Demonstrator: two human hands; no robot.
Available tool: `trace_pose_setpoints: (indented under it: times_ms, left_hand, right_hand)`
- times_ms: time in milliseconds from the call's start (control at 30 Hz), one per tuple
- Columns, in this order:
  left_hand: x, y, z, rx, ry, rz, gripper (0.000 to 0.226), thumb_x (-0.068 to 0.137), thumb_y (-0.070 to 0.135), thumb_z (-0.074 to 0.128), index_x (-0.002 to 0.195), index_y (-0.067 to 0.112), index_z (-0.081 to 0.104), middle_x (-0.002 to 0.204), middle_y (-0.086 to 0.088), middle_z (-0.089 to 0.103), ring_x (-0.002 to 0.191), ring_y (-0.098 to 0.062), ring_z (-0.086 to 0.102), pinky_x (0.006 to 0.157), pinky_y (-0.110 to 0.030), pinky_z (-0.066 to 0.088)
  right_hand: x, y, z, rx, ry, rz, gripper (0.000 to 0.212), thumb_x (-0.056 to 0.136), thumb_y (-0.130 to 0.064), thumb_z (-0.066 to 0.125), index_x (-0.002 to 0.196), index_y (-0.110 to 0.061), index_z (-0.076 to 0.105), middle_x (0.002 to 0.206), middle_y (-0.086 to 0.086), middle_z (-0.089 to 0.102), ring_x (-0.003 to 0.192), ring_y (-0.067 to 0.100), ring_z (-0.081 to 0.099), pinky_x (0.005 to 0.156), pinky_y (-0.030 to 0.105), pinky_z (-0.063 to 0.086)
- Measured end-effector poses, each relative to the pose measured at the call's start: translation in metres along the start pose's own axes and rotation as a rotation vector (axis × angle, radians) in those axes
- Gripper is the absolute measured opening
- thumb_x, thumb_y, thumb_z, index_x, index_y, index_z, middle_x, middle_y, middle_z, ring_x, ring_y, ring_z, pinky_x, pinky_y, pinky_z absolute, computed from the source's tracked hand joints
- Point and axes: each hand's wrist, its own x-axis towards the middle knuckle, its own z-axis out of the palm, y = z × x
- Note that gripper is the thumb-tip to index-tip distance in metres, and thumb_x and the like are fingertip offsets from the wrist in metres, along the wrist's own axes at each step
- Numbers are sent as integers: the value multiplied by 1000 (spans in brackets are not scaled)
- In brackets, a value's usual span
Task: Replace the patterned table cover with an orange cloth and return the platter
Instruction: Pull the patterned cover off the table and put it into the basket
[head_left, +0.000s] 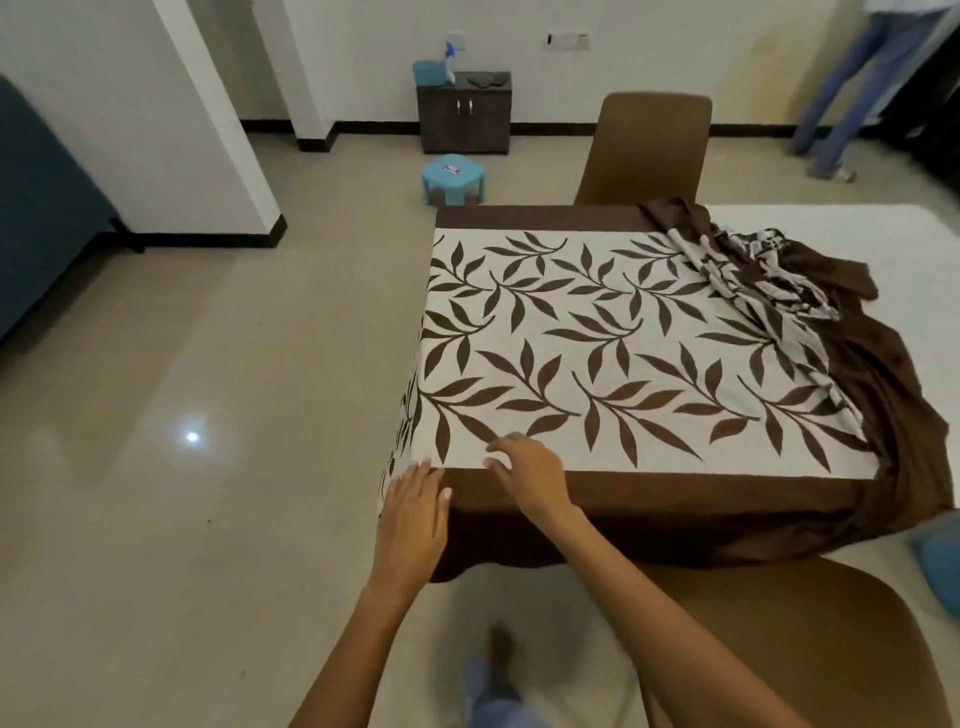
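The patterned table cover (597, 343), cream with brown leaves and a brown border, lies over the left part of the white table (857, 228). Its right side is bunched into folds, baring the tabletop there. My left hand (413, 525) rests flat on the cover's near left corner, fingers together. Just to its right, my right hand (527, 475) presses on the near border with its fingers spread and slightly curled. Neither hand has cloth pinched in it. No orange cloth or platter is in view.
A brown chair (647, 148) stands at the table's far side and another (800, 644) at the near right. A blue plastic stool (452, 179) and a dark cabinet (465, 111) sit by the far wall. A person's legs (852, 88) show at the top right.
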Motion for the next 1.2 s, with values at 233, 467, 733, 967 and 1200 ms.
trace_pose_setpoints:
  times_ms: [233,467,733,967,1200]
  left_hand:
    - [56,-44,20,54,-52,-19,52,98,34,22,130,9,54,140,-11,50,133,-27,42,110,-36,23]
    - [79,-63,43,87,-186,42,61,96,46,11,147,18,30,155,-5,24,145,-21,17,115,-37,15]
    - [118,-46,83,98,-289,195,66,98,56,12,152,18,7,159,-2,-3,146,-12,-9,119,-35,-5]
    - [170,-5,123,140,-340,297,69,99,55,14,151,11,15,159,-8,9,146,-20,5,113,-38,10]
    - [207,33,150,5,-254,327,68,99,54,9,151,9,8,159,-7,4,147,-18,2,116,-37,7]
  right_hand:
    - [50,10,58,-107,-310,-268,36,84,-35,67,116,-18,67,131,5,53,120,21,48,96,34,42]
    - [57,27,80,-82,-126,-361,10,70,-21,81,74,-16,73,86,1,64,77,17,59,65,25,46]
    - [94,70,44,-157,42,-191,17,64,-14,83,73,-14,69,87,0,63,79,19,59,65,32,49]
    - [152,141,-26,-198,179,127,5,78,-12,73,80,-11,68,90,2,62,81,21,60,56,31,48]
    - [136,155,-33,24,-94,335,68,81,-48,67,138,-20,41,139,-11,42,126,10,41,101,31,38]
